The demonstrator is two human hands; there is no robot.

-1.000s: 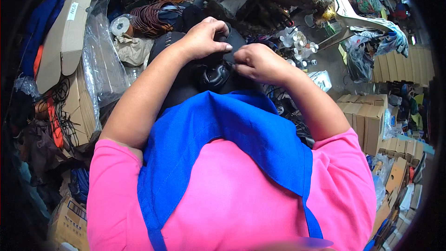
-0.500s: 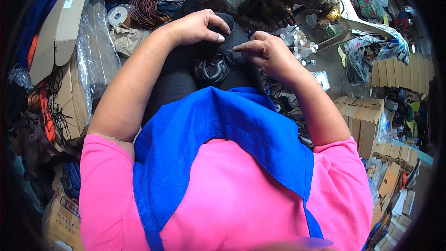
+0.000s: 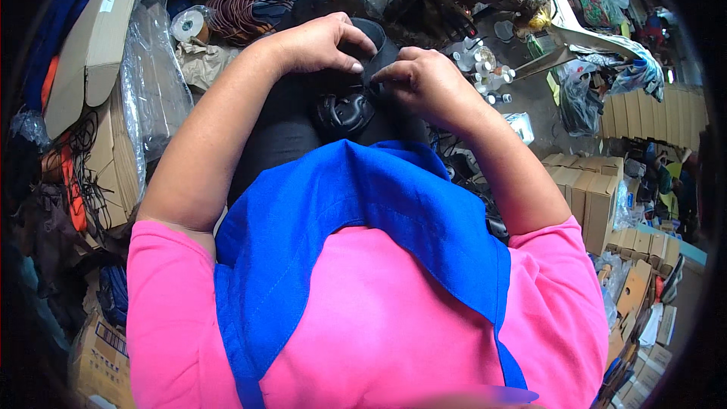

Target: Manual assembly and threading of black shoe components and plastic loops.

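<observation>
Above my lap is a stiff black piece with a rounded far end (image 3: 385,51), dark against my black trousers. My left hand (image 3: 324,44) is at its left side, fingers bent and thumb reaching toward it. From the right, my right hand (image 3: 432,85) has its fingers curled, with the index finger and thumb pinched at the piece's near right edge. Fingertip contact is partly hidden by dark shadow. Nearer me, between my thighs, lies a shiny black bundle of strap-like loops (image 3: 344,115). A blue apron (image 3: 356,174) bunches over my lap.
On the left are flattened cardboard (image 3: 91,45), clear plastic sheeting (image 3: 155,68), a spool (image 3: 189,25) and coiled brown cord (image 3: 238,17). Small bottles (image 3: 485,60) stand at the far right, near a metal stand (image 3: 564,26). Cardboard boxes (image 3: 587,189) line the right side.
My right hand has shifted slightly left, and its index finger has drawn in from a more outstretched pose. My left hand has barely moved.
</observation>
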